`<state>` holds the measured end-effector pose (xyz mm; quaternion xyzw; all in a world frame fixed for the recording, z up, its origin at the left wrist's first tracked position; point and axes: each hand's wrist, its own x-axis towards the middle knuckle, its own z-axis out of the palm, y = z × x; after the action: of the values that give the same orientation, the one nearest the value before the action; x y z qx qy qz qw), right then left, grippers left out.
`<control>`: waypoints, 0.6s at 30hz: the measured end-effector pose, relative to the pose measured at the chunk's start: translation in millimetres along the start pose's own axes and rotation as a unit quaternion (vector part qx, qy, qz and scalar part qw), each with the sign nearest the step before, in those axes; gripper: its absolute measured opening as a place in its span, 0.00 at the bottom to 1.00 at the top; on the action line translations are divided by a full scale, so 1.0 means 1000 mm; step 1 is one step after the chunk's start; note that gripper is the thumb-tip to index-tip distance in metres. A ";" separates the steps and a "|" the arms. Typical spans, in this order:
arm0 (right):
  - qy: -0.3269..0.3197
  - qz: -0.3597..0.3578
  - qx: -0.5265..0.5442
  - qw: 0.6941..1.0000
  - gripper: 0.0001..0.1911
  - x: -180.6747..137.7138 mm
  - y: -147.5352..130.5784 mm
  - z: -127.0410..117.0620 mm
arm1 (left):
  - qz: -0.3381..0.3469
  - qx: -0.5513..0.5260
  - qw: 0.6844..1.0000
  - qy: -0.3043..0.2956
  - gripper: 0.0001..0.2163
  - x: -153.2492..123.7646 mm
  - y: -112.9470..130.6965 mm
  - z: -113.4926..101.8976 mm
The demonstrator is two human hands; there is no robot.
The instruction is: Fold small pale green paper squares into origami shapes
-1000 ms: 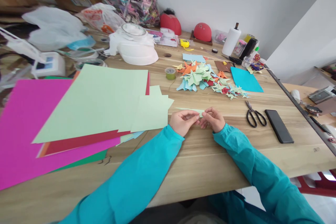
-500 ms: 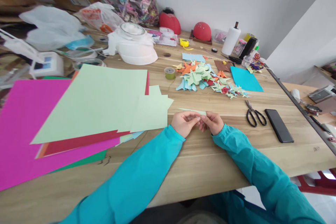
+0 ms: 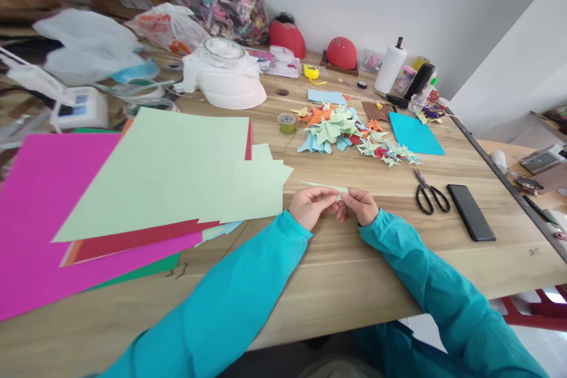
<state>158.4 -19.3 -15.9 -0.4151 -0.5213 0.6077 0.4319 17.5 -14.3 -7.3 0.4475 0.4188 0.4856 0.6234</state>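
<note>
A small folded piece of pale green paper (image 3: 342, 190) is held between both hands, just above the wooden table. My left hand (image 3: 311, 205) pinches it from the left, and a thin pointed strip of it sticks out past the fingers. At its right end, my right hand (image 3: 359, 205) grips it with thumb and forefinger. The fingers cover most of the paper, so its full shape is hidden. Beyond the hands lies a heap of folded paper cranes (image 3: 330, 129) in green, orange, blue and red.
Large coloured sheets (image 3: 155, 171) and smaller green squares (image 3: 254, 192) lie at left. To the right are black-handled scissors (image 3: 429, 195), a phone (image 3: 470, 211) and a turquoise sheet (image 3: 415, 133). A thread spool (image 3: 287, 123) stands left of the cranes.
My right thumb and fingers have shifted very slightly right, and a bit more of the paper shows between the hands. Everything else stays in place.
</note>
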 end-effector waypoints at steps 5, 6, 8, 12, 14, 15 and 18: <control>0.011 0.000 0.009 1.000 0.20 0.000 -0.002 0.001 | 0.018 0.036 0.999 0.013 0.09 -0.002 0.001 0.000; 0.012 -0.001 0.009 1.000 0.20 0.000 -0.002 0.001 | 0.024 0.043 0.999 0.011 0.09 -0.003 0.002 0.000; 0.009 -0.002 0.007 1.000 0.20 0.000 -0.003 0.001 | 0.030 0.047 0.998 0.002 0.09 -0.003 0.004 0.000; -0.006 0.006 -0.012 1.000 0.19 -0.001 -0.006 0.001 | 0.042 0.053 0.998 -0.013 0.08 -0.003 0.004 0.000; -0.011 0.009 -0.021 1.000 0.17 -0.001 -0.006 0.001 | 0.051 0.061 0.997 -0.018 0.07 -0.003 0.004 0.000; -0.013 0.008 -0.020 1.000 0.16 -0.001 -0.007 0.001 | 0.053 0.062 0.996 -0.022 0.07 -0.004 0.004 0.000; -0.014 0.006 0.004 1.000 0.15 -0.002 -0.006 -0.003 | 0.050 0.047 0.997 -0.046 0.07 -0.006 0.005 0.001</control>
<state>161.8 -19.6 -10.1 -0.4078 -0.5229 0.6178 0.4226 16.4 -19.6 -1.4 0.5182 0.3894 0.4749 0.5953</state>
